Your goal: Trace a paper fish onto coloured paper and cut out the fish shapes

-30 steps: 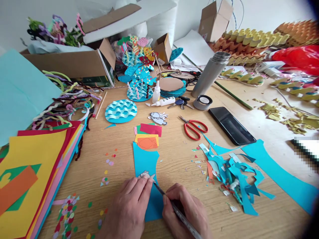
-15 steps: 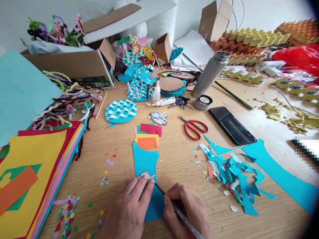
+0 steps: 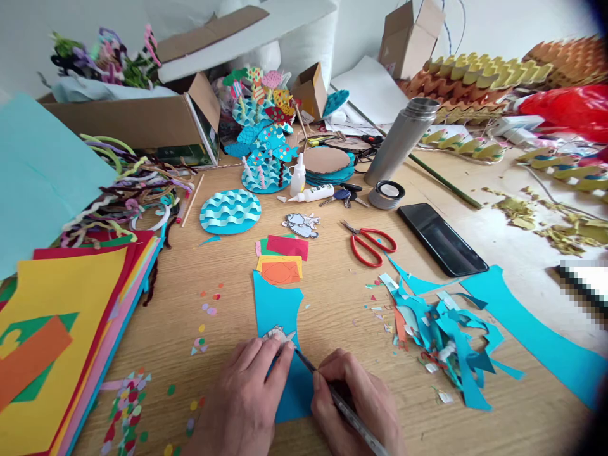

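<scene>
Under the fingers of the left hand [image 3: 244, 386], a small pale cutout [image 3: 275, 332] could slide on the blue paper [image 3: 278, 306].
The left fingers are flattened and press from above, without clenching; those of the right hand [image 3: 354, 392] pinch a dark pencil [image 3: 350, 415], its tip close beside the left fingertips, at the cutout's edge. If the pencil pushes sideways, I think this thin piece may turn or its pointed parts may bend, because only light pressure seems to hold it. The curved side of the blue paper is also very near the tip, so a line could run off it. Moreover, the left fingers hide part of the cutout, and a small shift could be noticed late.
</scene>
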`<state>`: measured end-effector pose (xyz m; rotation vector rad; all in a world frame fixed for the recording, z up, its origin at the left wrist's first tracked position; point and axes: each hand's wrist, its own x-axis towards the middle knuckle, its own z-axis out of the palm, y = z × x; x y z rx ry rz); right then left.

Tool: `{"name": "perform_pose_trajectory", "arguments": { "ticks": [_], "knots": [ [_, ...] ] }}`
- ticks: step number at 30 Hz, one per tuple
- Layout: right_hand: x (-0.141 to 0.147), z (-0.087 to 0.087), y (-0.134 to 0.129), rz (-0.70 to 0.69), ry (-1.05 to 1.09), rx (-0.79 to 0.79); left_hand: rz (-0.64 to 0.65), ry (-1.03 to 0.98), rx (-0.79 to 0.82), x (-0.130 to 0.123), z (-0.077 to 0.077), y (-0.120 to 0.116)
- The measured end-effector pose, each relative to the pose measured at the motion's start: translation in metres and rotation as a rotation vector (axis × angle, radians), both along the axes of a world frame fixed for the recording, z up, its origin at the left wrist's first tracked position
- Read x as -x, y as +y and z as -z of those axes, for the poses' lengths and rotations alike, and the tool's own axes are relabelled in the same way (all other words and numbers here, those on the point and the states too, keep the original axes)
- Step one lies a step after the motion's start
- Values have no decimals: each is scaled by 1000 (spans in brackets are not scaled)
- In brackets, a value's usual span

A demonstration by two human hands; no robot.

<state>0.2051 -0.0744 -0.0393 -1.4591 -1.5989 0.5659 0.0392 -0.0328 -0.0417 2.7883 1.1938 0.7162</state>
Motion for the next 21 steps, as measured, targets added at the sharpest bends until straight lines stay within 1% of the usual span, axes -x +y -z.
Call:
{"name": "perform_pose_trajectory", "arguments": {
  "ticks": [5,11,21],
  "knots": [
    [1,1,-1,28,17,11,-1,-13,-10,0,-1,0],
    [2,2,-2,43,24,30,6,9,28,1,2,-2],
    [0,1,-2,38,16,46,5,1,11,0,-2,-1]
  ]
}}
